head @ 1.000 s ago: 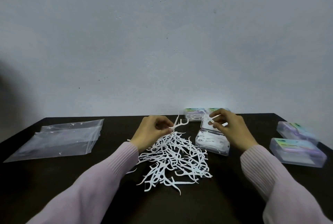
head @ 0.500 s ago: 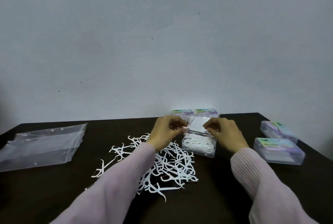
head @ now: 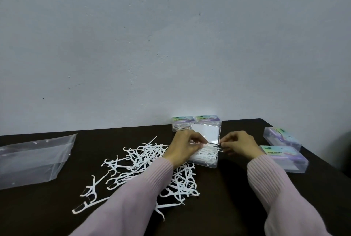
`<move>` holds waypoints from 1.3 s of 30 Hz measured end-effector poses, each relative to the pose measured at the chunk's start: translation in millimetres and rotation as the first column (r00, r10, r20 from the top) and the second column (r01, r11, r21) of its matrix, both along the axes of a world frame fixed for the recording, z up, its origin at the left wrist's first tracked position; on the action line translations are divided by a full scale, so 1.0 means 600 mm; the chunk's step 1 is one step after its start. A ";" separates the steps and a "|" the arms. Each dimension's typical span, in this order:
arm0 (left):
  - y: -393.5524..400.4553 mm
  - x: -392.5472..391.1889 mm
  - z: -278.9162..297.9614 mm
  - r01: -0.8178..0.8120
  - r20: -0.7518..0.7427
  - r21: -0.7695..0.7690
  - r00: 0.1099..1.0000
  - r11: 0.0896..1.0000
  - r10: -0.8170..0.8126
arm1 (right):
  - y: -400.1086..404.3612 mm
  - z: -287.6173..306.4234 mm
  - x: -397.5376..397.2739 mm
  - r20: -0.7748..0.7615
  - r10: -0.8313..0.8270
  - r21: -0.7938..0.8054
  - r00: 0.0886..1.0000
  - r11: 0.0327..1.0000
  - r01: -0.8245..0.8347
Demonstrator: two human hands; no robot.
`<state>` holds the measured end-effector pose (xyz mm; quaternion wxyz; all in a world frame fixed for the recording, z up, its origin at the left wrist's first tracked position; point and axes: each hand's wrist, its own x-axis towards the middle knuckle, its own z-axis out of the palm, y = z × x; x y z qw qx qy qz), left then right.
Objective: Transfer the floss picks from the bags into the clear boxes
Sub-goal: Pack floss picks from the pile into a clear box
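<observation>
Both hands, left hand and right hand, have fingers pinched on white plastic floss picks over the open clear plastic box; loose pile at 8 o'clock on the dark counter.

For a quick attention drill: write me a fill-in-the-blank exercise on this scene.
1. The loose floss picks lie on a ____ table.
2. The lid of the box between the hands stands ____.
3. The plastic bags lie to the person's ____.
4. Both sleeves are ____.

Missing words: dark; open; left; pink
</observation>
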<state>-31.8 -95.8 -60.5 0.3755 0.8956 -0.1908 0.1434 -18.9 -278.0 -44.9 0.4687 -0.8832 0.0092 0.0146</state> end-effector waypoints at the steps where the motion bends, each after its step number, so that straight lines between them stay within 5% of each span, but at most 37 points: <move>1: -0.002 0.001 -0.002 0.007 -0.009 -0.022 1.000 1.000 -0.007 | 0.002 0.000 0.000 0.000 -0.003 0.013 1.000 1.000 0.003; 8: 0.001 0.003 -0.005 0.033 -0.059 -0.256 0.997 0.966 -0.049 | -0.002 0.010 -0.006 -0.208 0.067 0.107 0.976 0.993 -0.045; 12: 0.013 0.012 -0.006 -0.096 -0.138 -0.474 0.990 0.875 0.033 | -0.007 0.012 -0.007 -0.279 0.120 0.120 0.953 0.989 -0.089; 25: 0.044 0.024 -0.024 0.005 -0.305 -0.237 0.949 0.971 -0.079 | 0.015 -0.010 -0.004 0.274 0.043 -0.051 0.961 0.998 -0.030; 39: 0.033 0.017 -0.026 0.049 -0.210 -0.193 0.974 0.980 -0.090 | 0.023 -0.024 0.002 0.369 0.149 -0.294 0.918 0.955 -0.037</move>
